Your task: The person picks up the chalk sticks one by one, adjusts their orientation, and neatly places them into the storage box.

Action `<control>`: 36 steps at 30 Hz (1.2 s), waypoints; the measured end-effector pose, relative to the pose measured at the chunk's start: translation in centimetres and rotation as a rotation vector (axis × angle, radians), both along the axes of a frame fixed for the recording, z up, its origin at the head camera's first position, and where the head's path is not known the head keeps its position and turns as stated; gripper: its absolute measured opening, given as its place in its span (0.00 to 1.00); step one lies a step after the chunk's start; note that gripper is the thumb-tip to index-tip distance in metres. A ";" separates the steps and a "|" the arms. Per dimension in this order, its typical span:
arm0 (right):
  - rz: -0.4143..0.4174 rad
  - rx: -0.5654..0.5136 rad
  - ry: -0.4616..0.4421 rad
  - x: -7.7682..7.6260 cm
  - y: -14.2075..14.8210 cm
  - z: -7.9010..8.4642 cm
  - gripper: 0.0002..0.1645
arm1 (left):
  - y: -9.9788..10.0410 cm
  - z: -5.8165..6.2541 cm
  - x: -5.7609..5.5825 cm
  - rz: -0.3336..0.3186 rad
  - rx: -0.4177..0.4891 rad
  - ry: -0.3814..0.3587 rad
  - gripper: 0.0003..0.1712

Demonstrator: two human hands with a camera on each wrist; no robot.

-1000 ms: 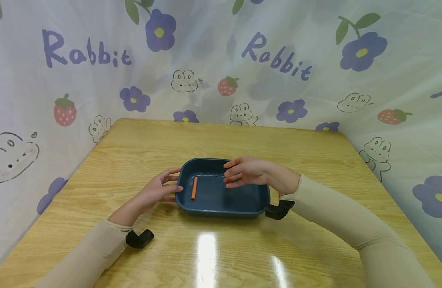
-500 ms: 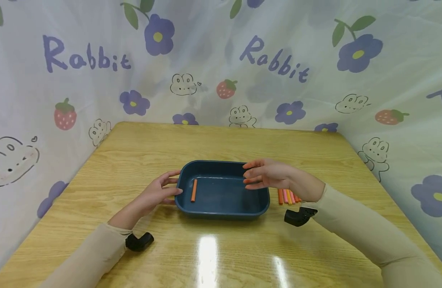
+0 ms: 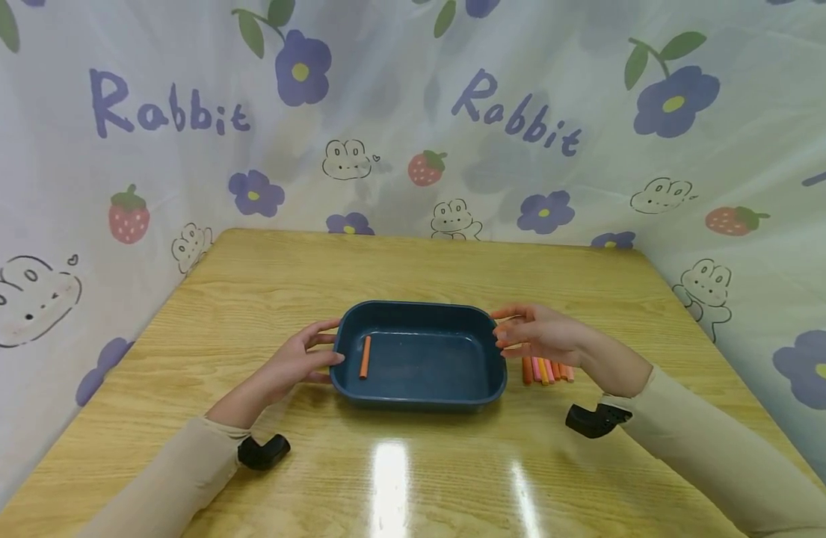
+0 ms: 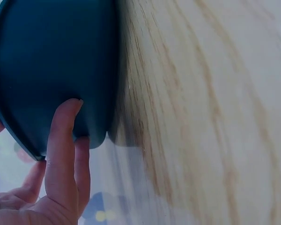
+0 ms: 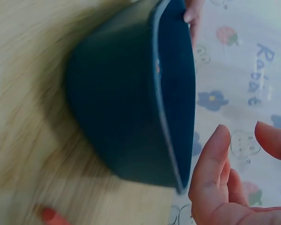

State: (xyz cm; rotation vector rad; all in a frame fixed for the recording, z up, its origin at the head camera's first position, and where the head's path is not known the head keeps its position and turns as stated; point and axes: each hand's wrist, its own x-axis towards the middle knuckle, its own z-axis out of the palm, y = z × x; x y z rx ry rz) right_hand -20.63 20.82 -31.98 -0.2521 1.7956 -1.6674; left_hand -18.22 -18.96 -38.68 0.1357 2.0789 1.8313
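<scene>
A dark blue rectangular tub (image 3: pixel 422 400) stands on the table. My left hand (image 3: pixel 288 366) grips its left end, the thumb over the rim and the other fingers along the outer wall. In the left wrist view the fingers (image 4: pixel 61 154) press against that wall. Inside the tub, towards the left, lies one orange chalk-like stick (image 3: pixel 365 357). My right hand (image 3: pixel 543 335) hovers by the tub's right end, fingers loosely bent and holding nothing; the right wrist view shows a gap between thumb and fingers. Below it lies a row of several red, pink, yellow and orange sticks (image 3: pixel 547 370), partly hidden.
The wooden table (image 3: pixel 305 269) has a printed cloth (image 3: pixel 386 97) hanging behind and along both sides. Black wrist mounts (image 3: pixel 597 420) stick out beneath both forearms. Light reflects off the table's front part.
My right hand has moved right, from over the tub to beside its right end, uncovering the row of coloured sticks. The left hand and the orange stick have stayed put.
</scene>
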 end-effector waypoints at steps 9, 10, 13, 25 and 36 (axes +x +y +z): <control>-0.084 0.089 0.073 0.4 2.7 -1.4 0.36 | 0.1 -0.2 0.1 0.007 -0.001 -0.006 0.40; -0.096 0.108 0.082 0.5 3.0 -1.5 0.36 | 0.1 -0.2 0.2 0.003 0.001 -0.003 0.40; -0.121 0.151 0.113 0.8 3.8 -2.0 0.37 | 0.1 -0.1 0.3 0.006 0.005 -0.006 0.40; -0.224 0.292 0.201 1.1 6.5 -3.9 0.36 | 0.0 0.1 0.3 0.005 0.010 -0.003 0.40; -0.264 0.422 0.218 1.3 8.1 -5.4 0.42 | 0.0 0.3 0.4 -0.005 0.009 0.005 0.41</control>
